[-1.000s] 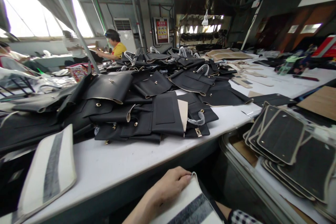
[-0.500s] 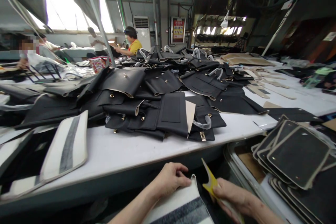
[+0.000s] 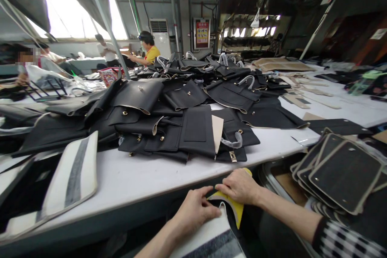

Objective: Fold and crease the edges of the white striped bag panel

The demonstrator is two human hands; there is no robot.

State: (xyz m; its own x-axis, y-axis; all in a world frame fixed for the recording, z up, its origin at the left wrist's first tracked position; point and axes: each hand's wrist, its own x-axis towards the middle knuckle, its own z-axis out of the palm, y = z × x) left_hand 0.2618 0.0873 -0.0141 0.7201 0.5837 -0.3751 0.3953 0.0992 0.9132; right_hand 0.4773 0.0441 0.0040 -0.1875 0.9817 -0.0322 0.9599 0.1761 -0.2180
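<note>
Both hands meet at the top edge of a white panel, a yellow tool pressed against it.

The right hand [image 3: 241, 186], which half a second ago held the yellow tool [image 3: 232, 205] up and clear, has now come across and laid it on the upper corner of the white panel [image 3: 211, 231] in the lap, below the edge of the white table [image 3: 145, 177]. Its fingers are clenched over the tool. The left hand [image 3: 195, 209] is curled on the panel's top edge, as before, pinching it just beside the tool. The black bag pieces [image 3: 181, 125] lie heaped on the table beyond, untouched; rounded dark panels [image 3: 341, 169] are stacked to the right.
</note>
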